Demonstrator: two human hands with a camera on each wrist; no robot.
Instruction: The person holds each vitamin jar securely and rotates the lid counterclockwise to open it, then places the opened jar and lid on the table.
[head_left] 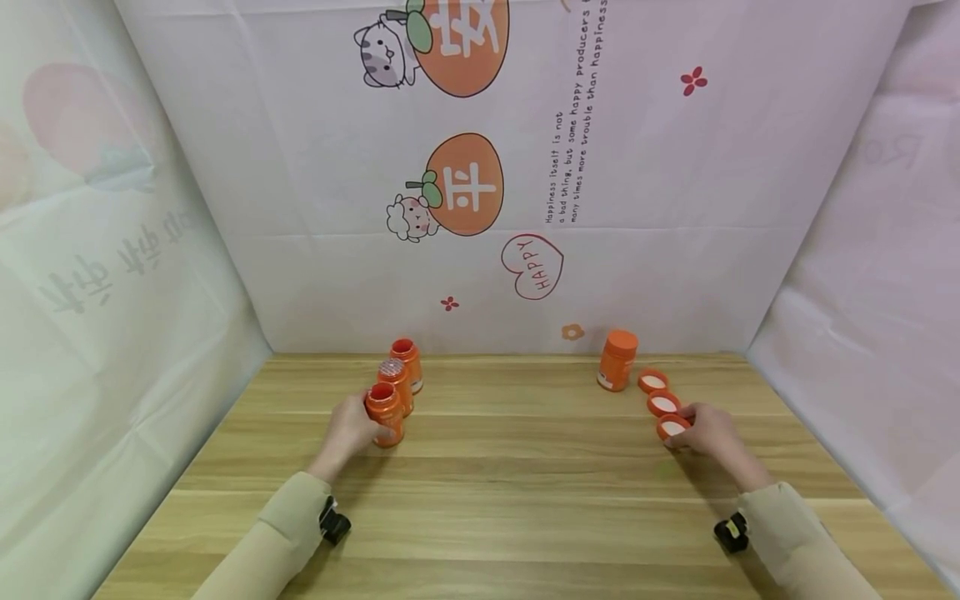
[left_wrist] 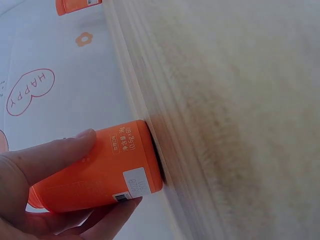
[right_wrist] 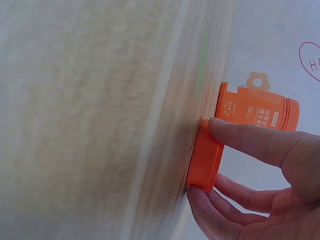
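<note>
My left hand [head_left: 354, 427] grips the nearest of three orange bottles, an uncapped bottle [head_left: 386, 421] standing upright on the table; thumb and fingers wrap its sides in the left wrist view. Behind it stand a bottle with a silvery, patterned top [head_left: 394, 379] and another open bottle [head_left: 406, 360]. Over on the right, my right hand [head_left: 708, 432] pinches the nearest orange lid [right_wrist: 204, 157] by its rim, and that lid rests on the table. Two more lids, a middle lid [head_left: 663, 404] and a far lid [head_left: 652, 381], lie behind it, white insides up.
A capped orange bottle [head_left: 618, 361] stands at the back right, left of the lids. The wooden table [head_left: 525, 467] meets a printed white back sheet [head_left: 337, 275]. White sheets also hang at both sides. Each wrist wears a small black device.
</note>
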